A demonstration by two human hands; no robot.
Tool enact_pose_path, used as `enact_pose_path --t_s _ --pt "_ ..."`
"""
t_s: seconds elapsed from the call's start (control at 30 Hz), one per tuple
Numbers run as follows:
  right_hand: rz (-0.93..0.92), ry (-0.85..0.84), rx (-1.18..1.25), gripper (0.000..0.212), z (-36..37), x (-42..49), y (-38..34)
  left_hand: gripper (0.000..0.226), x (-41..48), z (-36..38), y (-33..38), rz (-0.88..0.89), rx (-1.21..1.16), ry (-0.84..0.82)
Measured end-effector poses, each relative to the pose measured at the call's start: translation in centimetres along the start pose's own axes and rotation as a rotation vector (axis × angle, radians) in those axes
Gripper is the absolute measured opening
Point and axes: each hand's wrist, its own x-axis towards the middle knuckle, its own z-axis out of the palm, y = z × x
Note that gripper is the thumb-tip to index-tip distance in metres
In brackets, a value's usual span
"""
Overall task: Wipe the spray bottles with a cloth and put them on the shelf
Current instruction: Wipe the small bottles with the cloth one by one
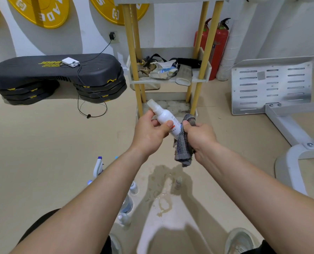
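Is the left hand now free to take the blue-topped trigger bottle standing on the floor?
Probably not yet: the left hand already grips the white spray bottle. The trigger bottle itself stands uncovered, so nothing else seems to bar it.

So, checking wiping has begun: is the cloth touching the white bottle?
Touching. Head view: the cloth, in the right hand, wraps the lower end of the white bottle.
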Motion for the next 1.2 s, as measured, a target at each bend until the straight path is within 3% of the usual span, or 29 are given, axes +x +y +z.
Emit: enact_pose_path --t_s 0.2,0.33,0.4,0.5,0.6,0.7,0.8,0.9,1.0,1.1,1.2 --pt "-0.213 -0.07 0.037 0.035 0.8 -1.1 0.5 0.009 -0.1 0.4 0.1 -0.171 -0.316 0.051" --pt "-0.322 -0.101 -0.253 0.048 0.3 -0.9 0.0 0.015 -0.2 -0.3 0.5 -0.156 -0.327 -0.002" --pt "-0.188 -0.178 -0.201 0.048 0.4 -0.7 -0.2 0.02 -0.2 -0.7 0.8 -0.123 -0.268 -0.059" --pt "0.054 -0.316 0.027 0.031 -0.3 -0.6 -1.0 0.03 -0.2 -1.1 0.9 -0.107 -0.243 -0.158" --pt "0.172 -0.428 0.181 0.028 -1.1 -1.0 -1.9 0.029 -0.1 -1.5 1.0 -0.038 -0.224 -0.26" --pt "0.105 -0.267 0.145 0.031 -0.1 -0.8 -1.1 0.024 0.1 -1.3 1.6 -0.053 -0.205 -0.222" --pt "-0.171 -0.014 -0.089 0.052 0.8 -0.9 -0.2 0.015 -0.1 -0.4 2.1 -0.181 -0.317 -0.048" --pt "-0.397 0.028 -0.227 0.053 0.8 -1.5 0.2 0.024 0.0 0.0 1.6 -0.214 -0.412 0.073" --pt "-0.214 -0.121 -0.074 0.052 1.1 -1.4 0.2 0.024 0.0 -0.5 1.6 -0.168 -0.386 0.055" --pt "0.043 -0.329 0.138 0.032 0.0 -1.5 -1.3 0.025 0.0 -1.4 2.1 -0.121 -0.386 -0.103" --pt "0.074 -0.359 0.101 0.025 -0.5 -1.2 -1.9 0.028 0.1 -2.1 2.1 -0.111 -0.393 -0.205"
